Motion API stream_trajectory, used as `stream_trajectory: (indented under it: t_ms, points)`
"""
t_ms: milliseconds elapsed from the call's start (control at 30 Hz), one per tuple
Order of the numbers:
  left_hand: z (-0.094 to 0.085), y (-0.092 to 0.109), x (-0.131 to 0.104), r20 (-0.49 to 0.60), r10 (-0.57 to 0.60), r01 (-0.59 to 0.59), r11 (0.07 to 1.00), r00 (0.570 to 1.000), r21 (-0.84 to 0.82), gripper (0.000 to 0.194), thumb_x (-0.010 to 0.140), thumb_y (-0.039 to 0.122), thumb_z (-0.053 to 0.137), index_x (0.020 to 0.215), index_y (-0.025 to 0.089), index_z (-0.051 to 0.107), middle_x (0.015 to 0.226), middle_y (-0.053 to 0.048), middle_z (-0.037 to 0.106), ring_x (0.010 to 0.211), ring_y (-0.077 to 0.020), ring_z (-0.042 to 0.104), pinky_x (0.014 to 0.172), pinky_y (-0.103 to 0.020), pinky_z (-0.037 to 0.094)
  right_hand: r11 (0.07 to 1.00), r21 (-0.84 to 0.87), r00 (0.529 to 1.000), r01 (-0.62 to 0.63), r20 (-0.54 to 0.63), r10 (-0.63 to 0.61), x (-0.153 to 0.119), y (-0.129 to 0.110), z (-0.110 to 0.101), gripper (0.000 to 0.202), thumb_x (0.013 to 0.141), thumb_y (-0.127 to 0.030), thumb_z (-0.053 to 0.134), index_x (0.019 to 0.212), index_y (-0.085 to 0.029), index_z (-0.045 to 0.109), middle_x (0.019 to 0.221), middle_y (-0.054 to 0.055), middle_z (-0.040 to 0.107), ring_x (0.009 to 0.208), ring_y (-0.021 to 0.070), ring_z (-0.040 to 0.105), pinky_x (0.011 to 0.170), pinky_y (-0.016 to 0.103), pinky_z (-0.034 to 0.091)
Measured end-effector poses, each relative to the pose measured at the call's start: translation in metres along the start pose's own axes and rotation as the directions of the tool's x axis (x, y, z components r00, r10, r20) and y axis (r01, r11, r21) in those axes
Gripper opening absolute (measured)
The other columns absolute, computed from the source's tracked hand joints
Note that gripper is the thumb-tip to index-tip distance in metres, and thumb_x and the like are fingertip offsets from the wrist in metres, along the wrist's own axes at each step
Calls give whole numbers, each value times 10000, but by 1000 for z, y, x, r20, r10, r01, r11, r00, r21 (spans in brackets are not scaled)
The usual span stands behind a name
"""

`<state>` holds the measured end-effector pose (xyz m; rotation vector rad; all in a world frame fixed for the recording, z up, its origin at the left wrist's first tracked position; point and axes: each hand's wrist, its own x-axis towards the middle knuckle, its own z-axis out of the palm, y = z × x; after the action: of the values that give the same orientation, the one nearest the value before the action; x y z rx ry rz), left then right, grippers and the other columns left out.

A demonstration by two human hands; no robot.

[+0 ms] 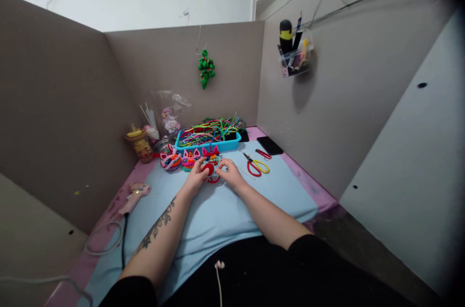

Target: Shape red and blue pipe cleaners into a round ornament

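My left hand (196,177) is closed on a round red fuzzy pipe-cleaner piece (208,169), with the thumb lying across it. At the piece's right edge my right hand (231,175) pinches with thumb and fingertips; light blue strands show there, and finer detail is too small to make out. A red loop hangs just below the fingers. Right behind the hands stand colourful pipe-cleaner unicorn heads: one at the left (170,160), one in the middle (190,160), and a red-eared one (210,153) partly hidden by my hands.
A blue tray (207,146) heaped with pipe cleaners (214,130) stands behind. To the right lie scissors (257,166), a red cutter (263,153) and a black phone (270,145). A corded pink glue gun (134,197) and a lidded cup (140,146) are left. Partitions enclose the table.
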<state>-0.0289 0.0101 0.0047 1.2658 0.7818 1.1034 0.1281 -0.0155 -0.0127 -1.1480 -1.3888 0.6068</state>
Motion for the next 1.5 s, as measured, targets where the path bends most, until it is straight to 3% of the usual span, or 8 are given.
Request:
stream_trajectory:
  t_ms: [133,300,500,700,833,1167,1367,1500]
  points:
    - [0,0,-1,29,6,-6,1000,1000,25,763,622,334,762,1282,167,419,760,10,564,556,-77,481,472,-182,368,1000,-1,1000,18,-7,-18,1,2,1,125,689,-316,633,736,-207,595,931,42,589,977,218,539,886,360,394]
    - [0,-2,-1,55,13,-15,999,998,33,746,629,343,757,1269,162,419,765,4,573,565,-80,491,473,-178,368,999,40,999,37,-5,-37,2,6,3,117,697,-316,634,721,-202,620,973,52,591,997,213,539,921,364,381]
    - [-3,-5,3,-4,-1,1,996,1000,-88,713,619,298,771,1237,161,443,788,-1,591,538,-73,490,450,-184,362,991,136,1000,12,2,-13,4,10,2,111,662,-304,672,691,-204,636,1031,58,559,1067,219,521,988,362,342]
    - [-3,2,2,38,-37,45,978,999,-205,693,580,255,803,1186,148,484,794,-10,612,546,-74,493,442,-186,339,977,204,998,-65,10,64,6,10,1,167,636,-345,694,679,-192,644,1102,66,535,1075,235,520,937,355,372]
    - [-2,6,-1,91,-33,48,985,995,-164,686,598,266,792,1198,156,478,792,-5,599,525,-65,468,421,-182,300,975,203,996,-91,-2,93,6,12,0,184,628,-361,697,655,-190,633,1091,69,539,1041,238,526,870,351,404]
    - [-3,4,-2,242,-17,8,999,970,35,614,679,322,735,1220,176,483,676,33,505,449,-47,380,395,-182,277,987,158,1000,-23,2,23,5,12,-2,215,639,-374,691,592,-191,589,1038,49,516,992,210,524,919,347,372]
    - [-4,5,-3,228,-30,32,999,973,-5,676,656,303,746,1259,190,461,683,31,503,470,-58,399,401,-185,304,984,158,997,-79,-3,80,6,12,-2,195,644,-373,667,638,-195,588,1056,52,532,1024,225,511,893,356,376]
    - [-3,8,-4,229,-49,55,998,972,-17,698,642,280,754,1269,195,461,706,18,524,503,-66,419,416,-182,307,978,199,997,-69,-9,72,7,12,-1,182,642,-359,649,610,-204,560,1028,39,563,1038,225,509,980,377,325]
